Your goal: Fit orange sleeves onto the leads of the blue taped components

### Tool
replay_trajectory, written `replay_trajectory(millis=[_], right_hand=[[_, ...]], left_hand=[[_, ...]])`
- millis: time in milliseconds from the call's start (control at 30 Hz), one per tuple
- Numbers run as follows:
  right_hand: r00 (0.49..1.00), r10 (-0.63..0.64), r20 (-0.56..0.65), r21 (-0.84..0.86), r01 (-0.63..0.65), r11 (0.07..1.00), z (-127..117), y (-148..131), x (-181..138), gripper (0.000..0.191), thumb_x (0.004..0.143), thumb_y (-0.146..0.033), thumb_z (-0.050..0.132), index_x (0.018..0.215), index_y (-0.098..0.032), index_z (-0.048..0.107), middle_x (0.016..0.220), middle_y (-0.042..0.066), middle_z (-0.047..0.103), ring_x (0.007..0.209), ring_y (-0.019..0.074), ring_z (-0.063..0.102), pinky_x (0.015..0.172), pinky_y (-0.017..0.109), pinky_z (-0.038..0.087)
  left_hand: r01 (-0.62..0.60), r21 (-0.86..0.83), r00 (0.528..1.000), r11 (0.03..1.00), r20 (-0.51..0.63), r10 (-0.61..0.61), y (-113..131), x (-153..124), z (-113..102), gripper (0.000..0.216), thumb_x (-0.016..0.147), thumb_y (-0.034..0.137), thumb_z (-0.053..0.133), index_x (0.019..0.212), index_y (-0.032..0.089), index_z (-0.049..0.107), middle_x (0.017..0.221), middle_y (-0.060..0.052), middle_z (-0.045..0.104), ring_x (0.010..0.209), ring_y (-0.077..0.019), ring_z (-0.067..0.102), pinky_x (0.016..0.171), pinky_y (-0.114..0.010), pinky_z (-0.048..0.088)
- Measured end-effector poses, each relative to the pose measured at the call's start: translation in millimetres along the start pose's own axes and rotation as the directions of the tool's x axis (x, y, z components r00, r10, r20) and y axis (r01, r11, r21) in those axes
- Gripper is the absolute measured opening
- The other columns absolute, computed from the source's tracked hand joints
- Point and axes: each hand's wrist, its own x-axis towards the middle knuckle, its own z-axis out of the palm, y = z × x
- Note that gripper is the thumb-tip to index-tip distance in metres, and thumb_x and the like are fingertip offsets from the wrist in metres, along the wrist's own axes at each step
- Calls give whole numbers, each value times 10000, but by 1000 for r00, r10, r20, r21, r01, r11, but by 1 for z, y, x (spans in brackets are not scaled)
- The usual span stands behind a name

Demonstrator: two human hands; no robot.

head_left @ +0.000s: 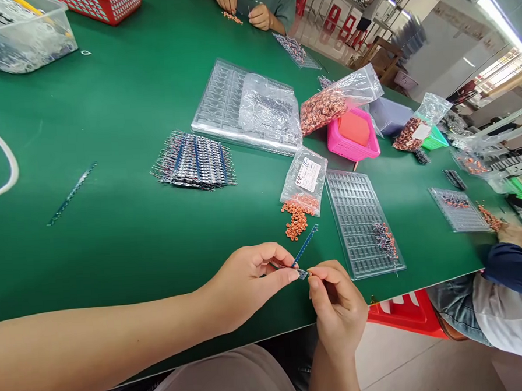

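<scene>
Green table point(127, 243), bag point(304, 176) of orange rings point(307, 203), held blue strip point(306, 244)

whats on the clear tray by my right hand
A loose pile of wire-ended parts, some with orange pieces, lies toward the near right side of the tray. Whatever is directly beneath the pile is covered and cannot be seen.
</scene>
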Motion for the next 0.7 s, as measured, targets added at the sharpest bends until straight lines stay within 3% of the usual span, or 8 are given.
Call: replay_trajectory(millis=[700], right_hand=[[1000,20,14,-12,-20,1000,0,0,0,129,906,-132,647,960,-232,707,813,19,624,686,140,589,510,240,444]], left_hand=[[29,90,1000,995,-11,-28,6,-2,1,173,811,340,693,826,173,650,808,-1,650,791,-165,581,757,-300,464]])
